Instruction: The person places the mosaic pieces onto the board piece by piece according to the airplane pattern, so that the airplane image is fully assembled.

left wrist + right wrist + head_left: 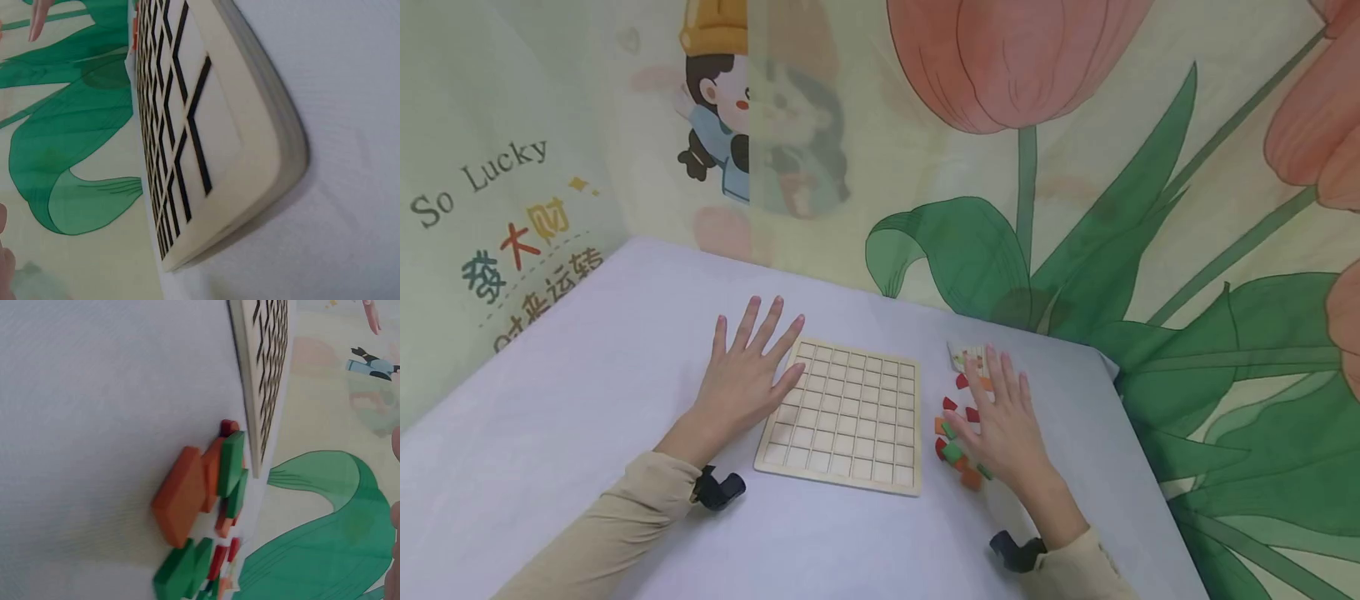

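A square wooden board (844, 417) with a grid of shallow cells lies flat on the table. My left hand (737, 383), fingers spread and straight, is held over its left edge and grips nothing. To the right of the board my right hand (1006, 429) is spread above a loose group of small coloured pieces, partly hiding them. Among these are a green block (952, 452), an orange block (971, 478) and a red wedge-shaped piece (950, 403). The right wrist view shows orange (181, 497) and green blocks (231, 464) close by, near the board's edge.
A small printed card or packet (957, 357) lies behind the pieces, partly covered by the right fingers. The table (587, 375) has a white cloth. A printed curtain (820, 233) with tulips hangs along its back and right sides.
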`<move>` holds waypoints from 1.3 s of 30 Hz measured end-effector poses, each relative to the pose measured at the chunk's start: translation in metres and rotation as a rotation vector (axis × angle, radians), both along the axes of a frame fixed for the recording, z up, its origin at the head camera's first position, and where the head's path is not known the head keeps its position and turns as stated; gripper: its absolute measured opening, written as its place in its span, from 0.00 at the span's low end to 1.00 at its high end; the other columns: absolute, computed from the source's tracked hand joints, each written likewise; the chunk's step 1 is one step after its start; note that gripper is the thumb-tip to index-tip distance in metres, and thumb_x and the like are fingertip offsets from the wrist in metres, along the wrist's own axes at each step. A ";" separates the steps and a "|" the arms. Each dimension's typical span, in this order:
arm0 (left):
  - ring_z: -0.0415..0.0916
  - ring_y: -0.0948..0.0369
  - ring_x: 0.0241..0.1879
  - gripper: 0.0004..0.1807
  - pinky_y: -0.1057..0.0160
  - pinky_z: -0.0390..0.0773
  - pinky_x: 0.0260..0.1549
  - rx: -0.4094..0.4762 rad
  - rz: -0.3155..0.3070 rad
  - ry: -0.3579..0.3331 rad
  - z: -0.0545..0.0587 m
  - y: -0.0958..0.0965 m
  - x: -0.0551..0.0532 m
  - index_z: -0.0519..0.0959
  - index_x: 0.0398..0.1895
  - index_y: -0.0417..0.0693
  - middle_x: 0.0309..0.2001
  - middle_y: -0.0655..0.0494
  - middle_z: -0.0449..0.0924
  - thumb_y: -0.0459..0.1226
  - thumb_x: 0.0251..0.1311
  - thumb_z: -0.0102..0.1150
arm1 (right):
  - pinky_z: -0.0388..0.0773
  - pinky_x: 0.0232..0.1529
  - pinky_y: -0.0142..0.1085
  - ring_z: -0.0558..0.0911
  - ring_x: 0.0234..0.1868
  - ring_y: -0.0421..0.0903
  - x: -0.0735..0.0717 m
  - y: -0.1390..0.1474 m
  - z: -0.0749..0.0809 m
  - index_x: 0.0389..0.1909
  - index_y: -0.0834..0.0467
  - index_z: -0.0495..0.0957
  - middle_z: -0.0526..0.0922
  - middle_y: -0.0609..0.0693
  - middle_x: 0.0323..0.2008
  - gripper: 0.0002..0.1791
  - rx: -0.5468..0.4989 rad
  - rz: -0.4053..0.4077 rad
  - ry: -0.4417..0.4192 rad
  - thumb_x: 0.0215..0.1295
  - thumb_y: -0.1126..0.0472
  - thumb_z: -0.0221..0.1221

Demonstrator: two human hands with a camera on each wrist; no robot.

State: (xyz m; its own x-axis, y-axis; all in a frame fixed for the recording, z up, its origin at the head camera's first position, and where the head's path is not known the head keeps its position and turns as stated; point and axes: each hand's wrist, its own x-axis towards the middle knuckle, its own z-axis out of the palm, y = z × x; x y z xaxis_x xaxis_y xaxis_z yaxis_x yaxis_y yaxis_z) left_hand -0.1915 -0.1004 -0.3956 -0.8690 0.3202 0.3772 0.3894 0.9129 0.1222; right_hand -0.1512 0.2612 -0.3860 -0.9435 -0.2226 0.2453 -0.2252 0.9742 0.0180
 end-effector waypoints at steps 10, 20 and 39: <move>0.30 0.45 0.76 0.38 0.35 0.39 0.70 0.095 -0.143 -0.250 -0.005 -0.009 -0.024 0.43 0.76 0.59 0.77 0.47 0.34 0.58 0.69 0.38 | 0.55 0.66 0.66 0.47 0.73 0.65 -0.013 0.036 0.001 0.75 0.53 0.45 0.41 0.61 0.75 0.43 -0.208 -0.072 -0.203 0.65 0.46 0.55; 0.36 0.44 0.75 0.43 0.38 0.43 0.71 0.365 -0.302 -0.556 -0.029 -0.019 -0.087 0.47 0.76 0.53 0.76 0.43 0.41 0.54 0.63 0.53 | 0.76 0.56 0.55 0.70 0.61 0.61 -0.043 0.083 -0.004 0.67 0.54 0.65 0.69 0.62 0.63 0.31 -0.385 -0.200 -0.501 0.66 0.48 0.57; 0.58 0.45 0.70 0.35 0.45 0.56 0.70 0.453 -0.255 -0.477 -0.059 -0.018 -0.095 0.66 0.68 0.50 0.68 0.45 0.65 0.52 0.59 0.60 | 0.78 0.54 0.51 0.74 0.54 0.53 -0.070 0.080 -0.011 0.53 0.53 0.76 0.77 0.55 0.53 0.28 -0.401 -0.230 -0.682 0.53 0.47 0.68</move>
State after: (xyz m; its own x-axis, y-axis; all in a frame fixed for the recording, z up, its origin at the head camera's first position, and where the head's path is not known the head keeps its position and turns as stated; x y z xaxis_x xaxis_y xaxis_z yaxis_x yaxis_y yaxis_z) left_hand -0.2862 -0.1181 -0.4543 -0.8912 0.4378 0.1184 0.3943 0.6191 0.6791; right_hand -0.2217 0.3417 -0.3967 -0.9253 -0.0228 -0.3786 0.1454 0.9006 -0.4096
